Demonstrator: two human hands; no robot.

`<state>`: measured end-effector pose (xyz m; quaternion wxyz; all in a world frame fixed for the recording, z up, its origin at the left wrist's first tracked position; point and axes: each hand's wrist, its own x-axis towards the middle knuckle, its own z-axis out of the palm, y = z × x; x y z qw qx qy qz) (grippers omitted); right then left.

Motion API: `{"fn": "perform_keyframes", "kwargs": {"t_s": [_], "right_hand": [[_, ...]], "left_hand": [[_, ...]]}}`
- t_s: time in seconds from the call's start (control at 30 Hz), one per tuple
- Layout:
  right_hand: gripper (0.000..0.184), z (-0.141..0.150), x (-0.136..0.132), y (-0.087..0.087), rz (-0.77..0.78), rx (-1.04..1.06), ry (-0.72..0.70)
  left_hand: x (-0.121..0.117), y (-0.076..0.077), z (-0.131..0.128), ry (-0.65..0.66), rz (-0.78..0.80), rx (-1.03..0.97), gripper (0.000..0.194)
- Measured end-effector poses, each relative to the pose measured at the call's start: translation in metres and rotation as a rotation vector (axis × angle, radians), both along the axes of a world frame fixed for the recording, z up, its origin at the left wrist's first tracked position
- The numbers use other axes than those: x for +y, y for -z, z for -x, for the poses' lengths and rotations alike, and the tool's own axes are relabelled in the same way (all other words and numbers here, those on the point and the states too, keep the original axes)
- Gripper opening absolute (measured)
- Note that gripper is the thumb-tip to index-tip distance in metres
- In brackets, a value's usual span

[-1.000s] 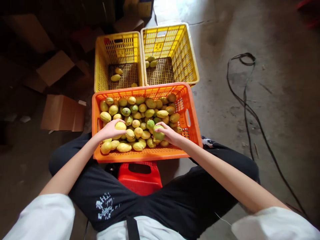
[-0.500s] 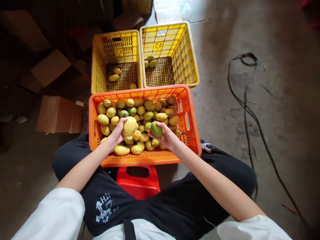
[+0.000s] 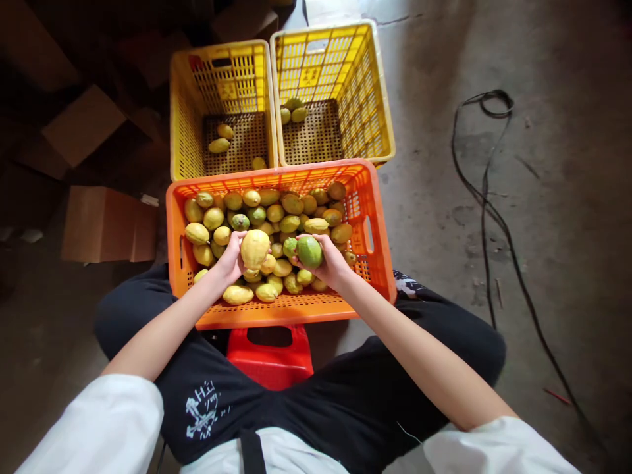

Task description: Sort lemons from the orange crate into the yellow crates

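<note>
My left hand is closed round a large yellow lemon, lifted over the orange crate. Opposite it, my right hand grips a green lemon between thumb and fingers. A smaller green lemon sits right against that one; whether my right fingers hold it too, I cannot tell. Below both hands lie many yellow and yellow-green lemons, filling much of the crate. The undersides of both held lemons are hidden.
Behind the orange crate stand a left yellow crate and a right yellow crate, each with several or fewer lemons inside. A red plastic stool is under the front edge. Cardboard boxes lie left; a black cable runs along the floor right.
The green lemon has turned in my right hand and shows a lighter green face. The yellow lemon has tilted slightly in my left hand. The view has shifted a little.
</note>
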<state>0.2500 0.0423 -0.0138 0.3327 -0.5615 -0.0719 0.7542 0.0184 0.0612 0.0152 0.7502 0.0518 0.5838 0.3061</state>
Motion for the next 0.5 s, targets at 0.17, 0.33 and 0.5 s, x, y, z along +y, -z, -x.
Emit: {"fn": "perform_keyframes", "kwargs": {"t_s": [0.17,0.33,0.5], "right_hand": [[0.032,0.003,-0.001,0.007,0.02,0.005,0.01],[0.045,0.008,-0.003,0.008,-0.102,-0.045,0.014],[0.05,0.014,-0.003,0.003,-0.118,0.023,0.028]], "left_hand": [[-0.005,0.006,0.001,0.043,-0.108,0.052,0.045],[-0.008,0.016,0.009,0.125,-0.216,0.115,0.037],[-0.011,0.019,0.01,0.119,-0.194,0.078,0.036]]}}
